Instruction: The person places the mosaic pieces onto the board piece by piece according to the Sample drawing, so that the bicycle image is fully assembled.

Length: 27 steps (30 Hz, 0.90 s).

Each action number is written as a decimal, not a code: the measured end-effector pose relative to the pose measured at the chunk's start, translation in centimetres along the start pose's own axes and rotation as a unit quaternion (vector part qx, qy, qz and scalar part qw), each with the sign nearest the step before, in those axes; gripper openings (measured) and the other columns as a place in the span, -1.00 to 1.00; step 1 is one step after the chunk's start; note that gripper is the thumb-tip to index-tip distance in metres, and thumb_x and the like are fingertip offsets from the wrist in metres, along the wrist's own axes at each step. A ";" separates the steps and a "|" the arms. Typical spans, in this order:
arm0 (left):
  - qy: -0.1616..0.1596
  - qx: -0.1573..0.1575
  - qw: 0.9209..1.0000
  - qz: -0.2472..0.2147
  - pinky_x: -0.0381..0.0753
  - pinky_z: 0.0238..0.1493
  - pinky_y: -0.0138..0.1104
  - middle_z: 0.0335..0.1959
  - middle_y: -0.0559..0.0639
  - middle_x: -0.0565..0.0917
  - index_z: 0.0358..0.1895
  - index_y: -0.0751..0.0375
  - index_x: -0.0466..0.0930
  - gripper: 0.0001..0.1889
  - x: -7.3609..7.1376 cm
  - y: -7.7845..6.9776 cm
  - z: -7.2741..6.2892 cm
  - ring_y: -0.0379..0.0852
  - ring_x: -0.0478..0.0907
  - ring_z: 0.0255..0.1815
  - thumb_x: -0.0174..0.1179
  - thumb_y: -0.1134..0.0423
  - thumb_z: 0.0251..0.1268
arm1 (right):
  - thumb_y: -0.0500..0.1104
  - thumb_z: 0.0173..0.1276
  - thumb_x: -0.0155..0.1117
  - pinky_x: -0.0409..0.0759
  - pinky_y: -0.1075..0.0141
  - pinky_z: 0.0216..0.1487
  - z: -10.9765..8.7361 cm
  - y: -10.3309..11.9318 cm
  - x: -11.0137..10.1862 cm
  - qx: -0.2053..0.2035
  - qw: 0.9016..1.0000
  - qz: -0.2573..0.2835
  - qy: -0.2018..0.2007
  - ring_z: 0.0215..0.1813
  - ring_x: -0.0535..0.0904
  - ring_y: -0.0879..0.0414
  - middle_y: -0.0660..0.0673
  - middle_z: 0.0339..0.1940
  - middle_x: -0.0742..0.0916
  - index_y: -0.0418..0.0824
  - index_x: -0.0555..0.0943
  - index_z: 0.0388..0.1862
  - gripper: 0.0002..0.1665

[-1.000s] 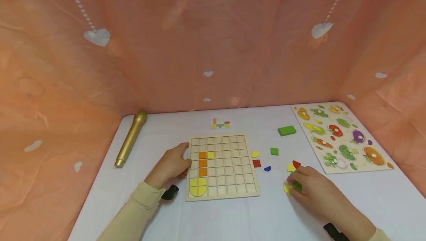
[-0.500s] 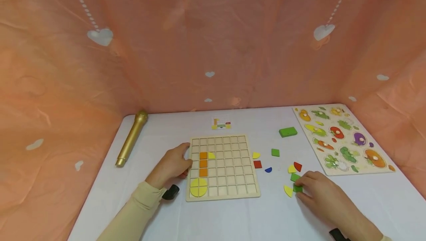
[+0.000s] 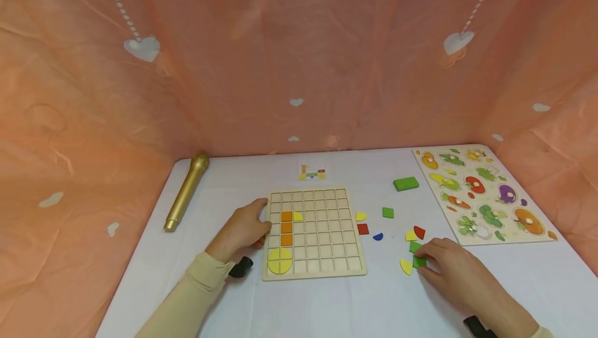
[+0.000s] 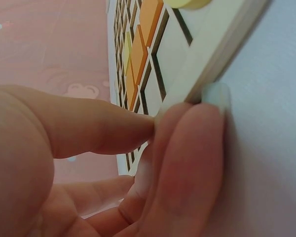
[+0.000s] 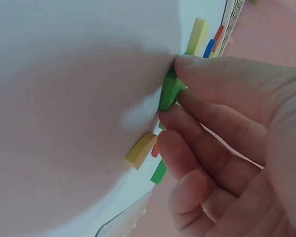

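Observation:
My left hand (image 3: 237,231) grips the left edge of a wooden grid board (image 3: 322,244); in the left wrist view the thumb and fingers meet at its rim (image 4: 207,79). Set in the board are three orange squares (image 3: 286,228), a yellow quarter circle (image 3: 298,216) and a full yellow circle of quarter pieces (image 3: 280,260). On the table to the right, my right hand (image 3: 460,273) pinches a green square tile (image 3: 419,262) between thumb and fingers, seen edge-on (image 5: 168,94) in the right wrist view. Another green tile (image 3: 415,247) lies right beside it, partly behind the fingertips.
Near the right hand lie yellow quarter circles (image 3: 406,267) and a red one (image 3: 419,232). A red square (image 3: 363,229), blue half circle (image 3: 378,236), green square (image 3: 388,213) and green block (image 3: 406,184) lie farther off. Beyond are a pattern card (image 3: 312,171), vegetable puzzle (image 3: 486,192) and gold microphone (image 3: 187,192).
My right hand has shifted slightly right, uncovering the yellow quarter circle and more of the two green tiles. The left hand stays on the board's edge.

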<state>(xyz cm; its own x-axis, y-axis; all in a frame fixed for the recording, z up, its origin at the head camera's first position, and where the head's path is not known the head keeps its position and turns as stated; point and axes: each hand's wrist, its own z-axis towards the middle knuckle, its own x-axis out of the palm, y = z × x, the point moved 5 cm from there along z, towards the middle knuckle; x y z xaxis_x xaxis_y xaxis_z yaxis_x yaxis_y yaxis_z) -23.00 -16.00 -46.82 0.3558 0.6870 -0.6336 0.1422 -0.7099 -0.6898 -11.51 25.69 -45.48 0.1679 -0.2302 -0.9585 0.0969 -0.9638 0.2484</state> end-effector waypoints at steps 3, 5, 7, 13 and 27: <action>0.002 -0.001 1.000 -0.001 0.67 -0.44 -0.30 -0.49 0.09 0.68 0.72 0.17 0.18 -0.21 0.1 0.0 0.0 -0.07 0.62 -0.54 0.24 0.30 0.47 | -0.09 0.24 0.67 0.71 -0.19 0.21 0.0 0.0 -0.1 -0.002 1.000 0.003 0.003 0.08 0.70 0.01 0.04 -0.05 0.78 0.02 0.81 -0.07 -0.72; 0.003 0.000 1.000 -0.002 0.67 -0.45 -0.30 -0.49 0.09 0.68 0.72 0.18 0.18 -0.21 0.1 0.0 0.0 -0.07 0.62 -0.54 0.23 0.30 0.47 | -0.07 0.24 0.68 0.71 -0.18 0.22 0.0 0.2 -0.2 -0.007 1.000 0.005 0.000 0.10 0.70 0.00 0.03 -0.03 0.79 0.03 0.82 -0.07 -0.71; 0.002 0.001 1.000 -0.002 0.67 -0.45 -0.30 -0.49 0.09 0.68 0.72 0.17 0.18 -0.21 0.1 0.0 0.1 -0.07 0.63 -0.55 0.23 0.30 0.47 | -0.06 0.23 0.68 0.71 -0.19 0.23 0.0 0.5 -0.3 -0.014 1.000 0.007 -0.002 0.12 0.70 -0.02 0.02 0.00 0.79 0.04 0.82 -0.07 -0.70; 0.001 -0.003 1.000 -0.001 0.66 -0.46 -0.30 -0.51 0.09 0.68 0.73 0.16 0.17 -0.20 -0.1 0.1 0.1 -0.06 0.62 -0.55 0.22 0.30 0.47 | -0.08 0.24 0.67 0.74 -0.08 0.19 1.0 3.3 -1.0 -0.071 0.997 0.017 -0.039 0.09 0.71 0.06 0.10 -0.05 0.77 0.05 0.81 -0.09 -0.73; -0.001 -0.009 1.000 -0.005 0.67 -0.47 -0.31 -0.50 0.10 0.67 0.73 0.13 0.18 -0.21 0.1 0.1 0.1 -0.06 0.61 -0.56 0.22 0.30 0.49 | -0.15 0.28 0.63 0.72 0.20 0.01 6.1 14.9 0.3 -0.239 0.967 0.041 -0.074 -0.04 0.64 0.19 0.10 -0.16 0.77 -0.07 0.82 -0.14 -0.80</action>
<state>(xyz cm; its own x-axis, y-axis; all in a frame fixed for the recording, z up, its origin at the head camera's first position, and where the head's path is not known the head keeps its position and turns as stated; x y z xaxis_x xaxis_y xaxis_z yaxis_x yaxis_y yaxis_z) -23.08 -15.99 -46.96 0.3528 0.6937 -0.6280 0.1626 -0.7064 -0.6889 -15.98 10.48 -42.88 0.0562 -0.3539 -0.9336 0.5375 -0.7773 0.3270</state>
